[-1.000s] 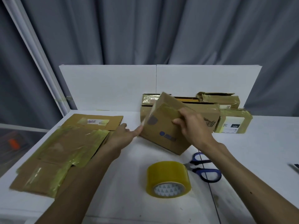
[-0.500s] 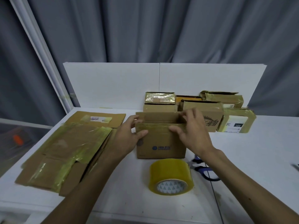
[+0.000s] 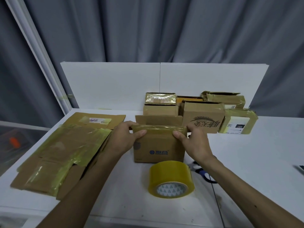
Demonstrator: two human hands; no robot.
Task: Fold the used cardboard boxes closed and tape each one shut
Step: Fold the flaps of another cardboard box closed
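A small brown cardboard box stands upright on the white table with its top open and a blue printed mark on the side facing the person. The left hand pinches the left end of the box's near flap, thumb on the outer face and fingers curled over the top edge. The right hand pinches the right end of the same flap in the same way. This flap is wrapped in yellowish old tape and stands roughly upright. The far flap stands up behind it. Just in front of the box, not touching it, sits a wide yellow roll of tape, its core opening turned toward the person. To the right of the box, partly hidden by the right forearm, lie scissors with dark blue handles. To the left of the box spreads a pile of flattened cardboard, much of it covered in yellowish tape. Behind the box stand several closed boxes, among them one with a dark drawn logo just beside the far flap, one with a white label further right, and a glossy gold-taped one stacked on a plain box. A white board rises behind them all.
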